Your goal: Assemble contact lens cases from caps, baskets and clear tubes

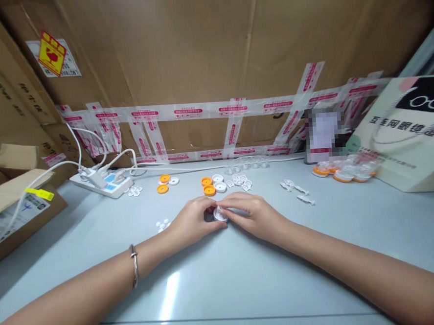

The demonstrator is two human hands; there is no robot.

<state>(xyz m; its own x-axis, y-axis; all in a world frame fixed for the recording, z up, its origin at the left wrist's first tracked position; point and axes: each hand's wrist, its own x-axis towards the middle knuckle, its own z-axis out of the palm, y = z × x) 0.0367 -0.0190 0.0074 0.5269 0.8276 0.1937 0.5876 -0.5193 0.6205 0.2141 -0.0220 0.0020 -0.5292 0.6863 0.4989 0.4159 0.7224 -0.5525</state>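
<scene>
Work is centring on a white round part (220,216), which is sitting between the two hands, on or just above the table (283,276). The left hand (202,218) is curving around it half open, thumb and fingers steadying the rim; the right hand (250,212) is closing its fingertips over the top, apparently pinching a small whitish piece (220,209), too blurred to identify. This unit is looking partly assembled. Loose parts are lying unjoined: orange rings (208,192) and white rings (220,187) beyond the left hand, flat white pieces (246,185) beyond the right hand, small white pieces (166,221) left of the left hand. Far right of the right hand, orange-and-clear pieces (343,175) are lying heaped, seemingly finished, so several sets are probably remaining.
</scene>
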